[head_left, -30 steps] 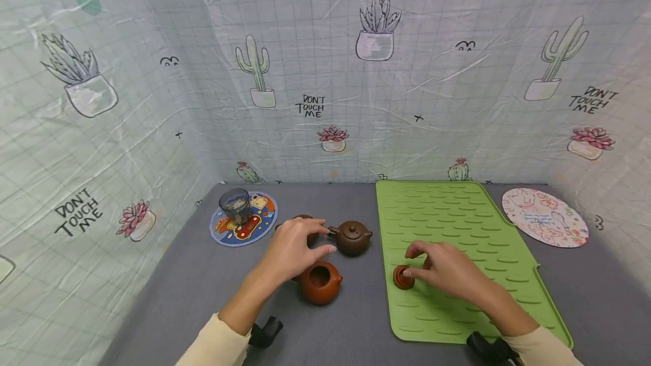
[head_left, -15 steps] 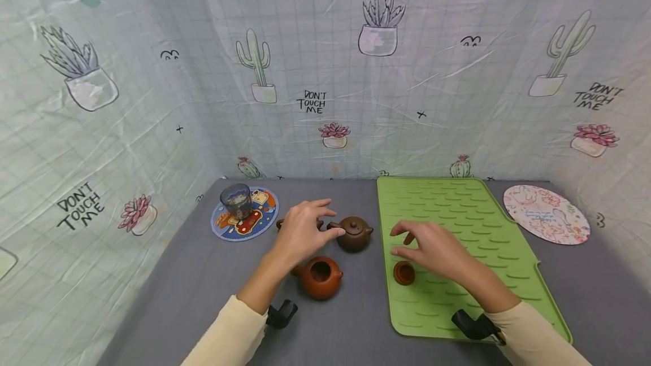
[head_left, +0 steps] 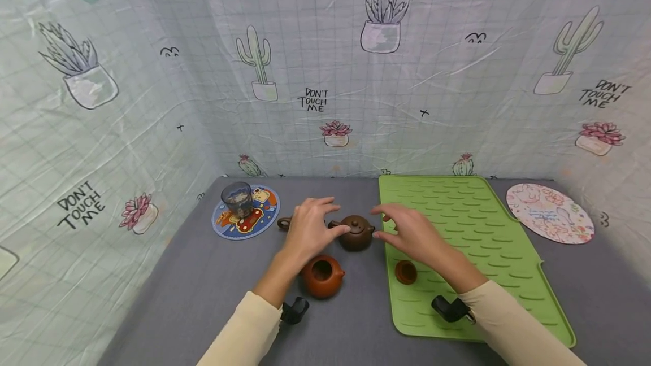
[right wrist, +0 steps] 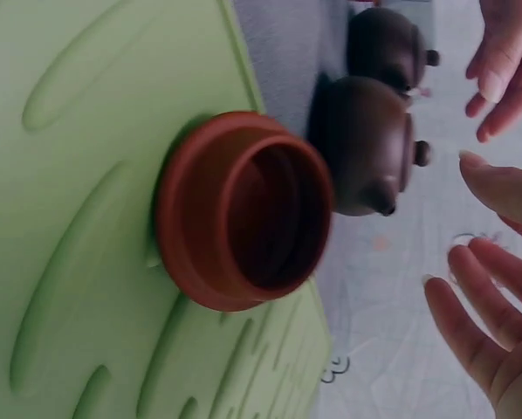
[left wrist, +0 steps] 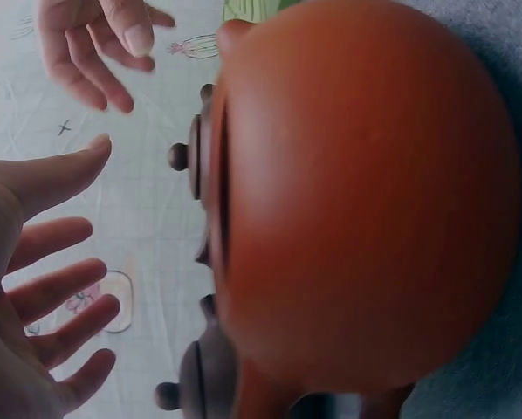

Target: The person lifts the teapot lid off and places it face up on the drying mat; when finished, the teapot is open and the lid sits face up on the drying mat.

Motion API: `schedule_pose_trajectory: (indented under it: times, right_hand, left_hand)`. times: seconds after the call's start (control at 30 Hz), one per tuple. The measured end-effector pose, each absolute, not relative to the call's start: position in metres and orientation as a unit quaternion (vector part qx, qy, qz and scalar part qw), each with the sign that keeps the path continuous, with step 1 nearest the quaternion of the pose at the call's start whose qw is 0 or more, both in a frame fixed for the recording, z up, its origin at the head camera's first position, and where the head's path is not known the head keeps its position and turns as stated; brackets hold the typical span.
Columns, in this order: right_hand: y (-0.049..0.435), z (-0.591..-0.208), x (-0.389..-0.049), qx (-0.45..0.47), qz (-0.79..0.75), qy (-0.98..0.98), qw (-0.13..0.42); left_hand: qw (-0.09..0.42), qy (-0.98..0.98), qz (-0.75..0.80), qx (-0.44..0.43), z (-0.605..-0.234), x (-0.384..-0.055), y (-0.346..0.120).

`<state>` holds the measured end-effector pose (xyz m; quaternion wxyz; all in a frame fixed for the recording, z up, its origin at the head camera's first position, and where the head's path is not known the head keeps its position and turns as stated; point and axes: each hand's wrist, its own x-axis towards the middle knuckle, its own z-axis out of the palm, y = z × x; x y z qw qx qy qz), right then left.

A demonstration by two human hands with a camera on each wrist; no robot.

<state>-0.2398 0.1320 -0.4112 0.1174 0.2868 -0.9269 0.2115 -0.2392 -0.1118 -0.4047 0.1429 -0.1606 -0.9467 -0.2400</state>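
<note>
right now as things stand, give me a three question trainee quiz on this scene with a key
1. Where does the red lid lie?
2. How many dark pots have lids on? A) none B) two C) four
3. True or false: the left hand and the right hand both hold nothing.

Key:
1. On the green mat, off the red pot.
2. B.
3. True.

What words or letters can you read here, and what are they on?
"DON'T TOUCH ME", left side of the cloth wall.
"DON'T TOUCH ME", its middle.
"DON'T TOUCH ME", its right side.
"x", small marks on the same cloth wall.
Pink mat: writing too small to read.
Orange teapot: no words showing.
</note>
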Motion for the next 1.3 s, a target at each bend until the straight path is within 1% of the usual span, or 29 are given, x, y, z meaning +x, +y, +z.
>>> schedule_pose_trajectory:
  times: [0.07,0.17,0.4,0.67,0.9,1.13,1.3]
  right_hand:
    - [0.129,-0.415,-0.244,0.301,0.204,-0.922,0.131]
    - [0.124,-0.419,-0.250,0.319,0.189,-0.919,0.136]
    - [0.114,-0.425,-0.257,0.364,0.176,-0.906,0.123]
    - [0.110,-0.432,-0.257,0.393,0.166,-0.898,0.108]
    - [0.111,-0.437,-0.256,0.393,0.160,-0.900,0.102]
    - [0.109,-0.438,-0.255,0.389,0.134,-0.905,0.113]
    - [0.108,-0.437,-0.256,0.387,0.122,-0.907,0.111]
  left_hand:
    - [0.144,-0.948,-0.239,-0.153,-0.407,-0.241,-0.110]
    - [0.138,-0.950,-0.242,-0.143,-0.411,-0.243,-0.108]
    - [0.123,-0.958,-0.220,-0.134,-0.422,-0.245,-0.104]
    - [0.108,-0.965,-0.200,-0.134,-0.431,-0.245,-0.101]
    - [0.111,-0.967,-0.178,-0.145,-0.435,-0.243,-0.097]
    - [0.124,-0.965,-0.171,-0.154,-0.441,-0.242,-0.095]
    - [0.130,-0.964,-0.170,-0.157,-0.442,-0.241,-0.094]
